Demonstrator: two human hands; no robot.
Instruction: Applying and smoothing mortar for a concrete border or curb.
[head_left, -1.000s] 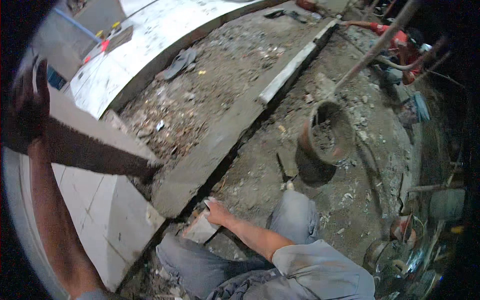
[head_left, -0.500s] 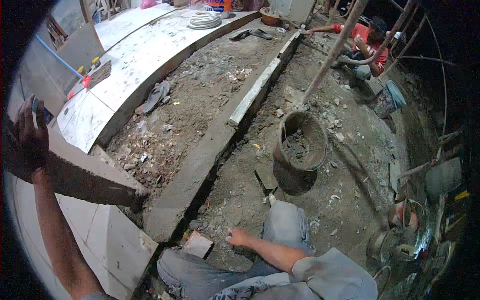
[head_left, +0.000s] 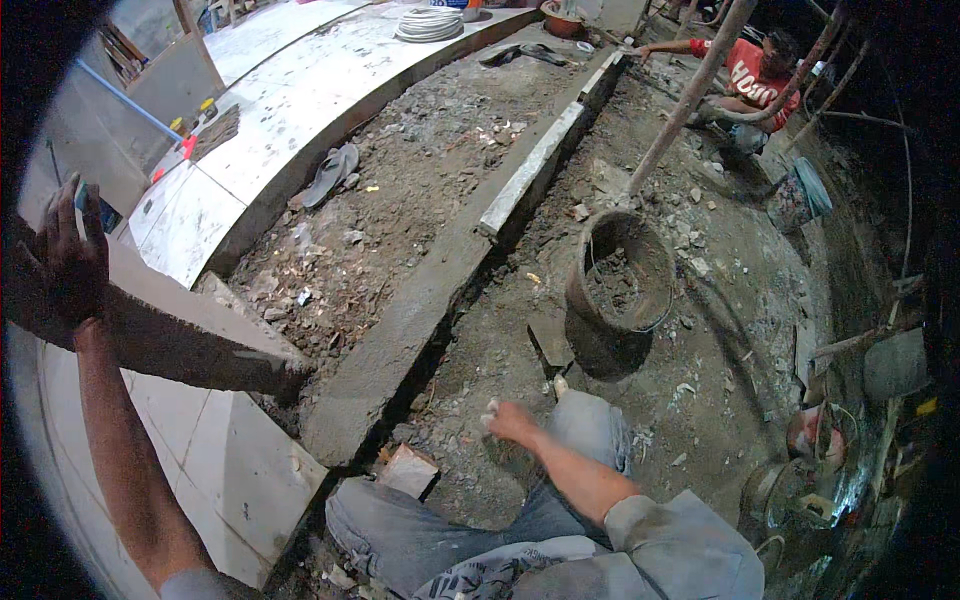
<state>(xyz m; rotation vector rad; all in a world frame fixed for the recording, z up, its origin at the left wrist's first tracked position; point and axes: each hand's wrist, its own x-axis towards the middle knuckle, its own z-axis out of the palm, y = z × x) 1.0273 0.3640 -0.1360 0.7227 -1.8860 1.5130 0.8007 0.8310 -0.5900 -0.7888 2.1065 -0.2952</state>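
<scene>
My left hand [head_left: 75,262] rests at the low wall's [head_left: 190,350] top with its fingers apart. A small pale bluish patch shows between those fingers; what it is I cannot tell. Above the dirt by my knee, my right hand [head_left: 513,424] is closed, with a small pale thing at its fingertips too small to name. A trowel [head_left: 550,342] lies flat beyond that hand, handle toward my knee. Close behind the trowel stands a bucket [head_left: 578,300] with grey mortar [head_left: 622,282] inside. A broken brick [head_left: 408,470] sits by my leg, beside the end of a mortar-topped footing [head_left: 385,375].
A long pale board [head_left: 535,165] lies along the footing. A slanted pole [head_left: 690,105] rises behind the bucket. Another person [head_left: 755,85] in a red shirt crouches at the far right, near a second bucket [head_left: 795,195]. White tiled floor [head_left: 290,110] lies left, with coiled cable [head_left: 430,25].
My right hand has moved up and slightly right, away from the broken brick. The view has shifted a little; my left hand stays at the wall. The other person's head has turned.
</scene>
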